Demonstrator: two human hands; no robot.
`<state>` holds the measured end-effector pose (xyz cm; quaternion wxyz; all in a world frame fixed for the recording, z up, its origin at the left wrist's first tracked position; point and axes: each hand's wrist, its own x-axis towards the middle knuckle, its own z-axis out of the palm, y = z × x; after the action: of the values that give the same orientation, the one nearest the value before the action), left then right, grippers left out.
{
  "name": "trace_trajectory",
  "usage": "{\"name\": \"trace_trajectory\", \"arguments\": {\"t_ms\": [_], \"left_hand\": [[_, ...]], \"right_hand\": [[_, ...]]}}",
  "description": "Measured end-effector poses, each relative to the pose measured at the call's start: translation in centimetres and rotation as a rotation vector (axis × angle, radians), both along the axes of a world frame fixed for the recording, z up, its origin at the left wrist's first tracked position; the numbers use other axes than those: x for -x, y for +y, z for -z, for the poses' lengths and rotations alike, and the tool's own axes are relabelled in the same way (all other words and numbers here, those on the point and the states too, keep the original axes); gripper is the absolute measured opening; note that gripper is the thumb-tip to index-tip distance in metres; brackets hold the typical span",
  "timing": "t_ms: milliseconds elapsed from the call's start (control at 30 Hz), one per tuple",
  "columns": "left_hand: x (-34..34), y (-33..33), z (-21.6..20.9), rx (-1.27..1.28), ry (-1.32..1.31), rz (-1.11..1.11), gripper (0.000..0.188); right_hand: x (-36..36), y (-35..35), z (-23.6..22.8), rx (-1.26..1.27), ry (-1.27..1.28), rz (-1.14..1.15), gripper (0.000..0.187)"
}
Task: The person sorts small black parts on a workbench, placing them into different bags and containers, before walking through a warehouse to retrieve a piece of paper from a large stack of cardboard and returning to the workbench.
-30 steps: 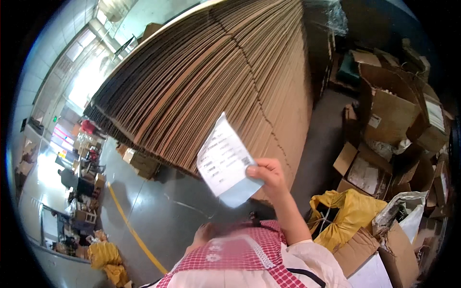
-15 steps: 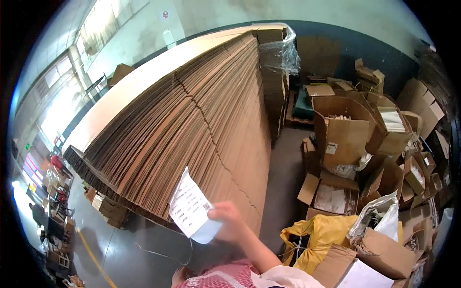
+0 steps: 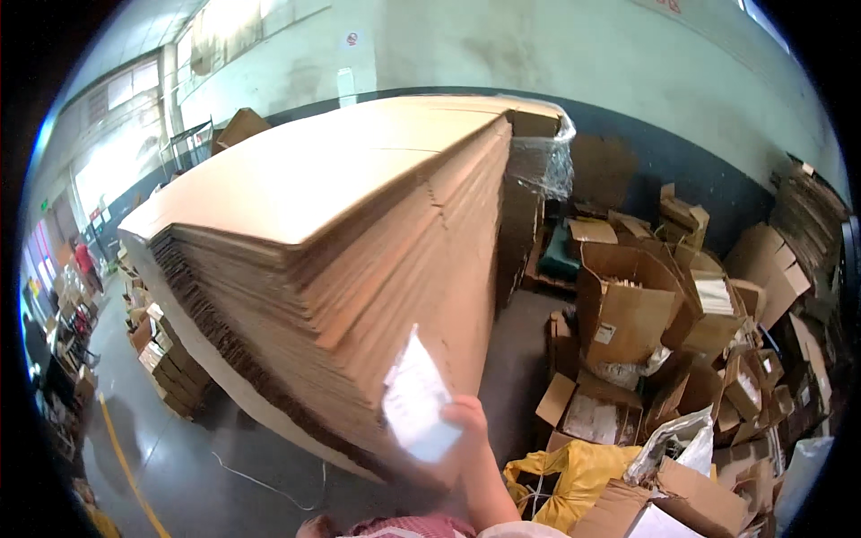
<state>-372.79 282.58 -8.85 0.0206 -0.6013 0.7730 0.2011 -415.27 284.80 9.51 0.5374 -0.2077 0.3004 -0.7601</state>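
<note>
My right hand [image 3: 465,416] is closed on the lower right edge of a printed white paper sheet [image 3: 416,394], which is blurred. Just beyond the sheet rises a tall stack of flat brown cardboard sheets [image 3: 350,296], with a corner pointing toward me. The paper hangs in front of the stack's lower side; whether it touches cannot be told. At the lower edge, a small skin-coloured part, apparently my left hand [image 3: 314,527], shows beside my pink patterned clothing, its fingers not clear.
Several open cardboard boxes [image 3: 628,309] crowd the right side. A yellow bag [image 3: 574,480] lies near right, beside a white sack [image 3: 677,444]. Clear plastic wrap [image 3: 545,166] hangs at the stack's far end. A thin strap [image 3: 260,481] lies on the grey floor. A person in red [image 3: 85,262] stands far left.
My view has shifted, so more of the stack's top and near corner shows. My right hand, still holding the paper sheet, appears farther right against the stack.
</note>
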Motion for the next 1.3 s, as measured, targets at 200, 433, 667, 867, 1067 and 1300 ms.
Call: {"name": "trace_trajectory", "arguments": {"t_ms": [200,433,667,867,1067,1300], "left_hand": [[-4.7,-1.1,-1.1,-0.048,0.149,-0.043,0.029],[-20.1,-6.3,5.6,-0.262,0.355,0.064,0.03],[-22.6,-12.0,-1.0,-0.057,0.356,-0.025,0.03],[-28.1,-17.9,-2.7,-0.037,0.837,-0.25,0.039],[-38.8,-24.9,2.0,-0.047,0.648,-0.604,0.039],[-52.2,-34.6,-1.1,-0.018,0.47,-0.844,0.034]], "right_hand": [[-4.4,-0.3,3.2,0.168,-0.095,-0.062,0.061],[-18.0,-2.4,6.1,0.239,0.26,-1.119,0.055],[-40.8,-16.3,12.8,-0.125,0.632,-1.064,0.034],[-53.1,-26.4,14.1,0.335,1.343,-1.119,0.032],[-64.7,-37.6,20.9,0.709,1.419,-0.997,0.023],[-81.1,-51.5,15.0,0.918,1.354,-1.594,0.035]]}}
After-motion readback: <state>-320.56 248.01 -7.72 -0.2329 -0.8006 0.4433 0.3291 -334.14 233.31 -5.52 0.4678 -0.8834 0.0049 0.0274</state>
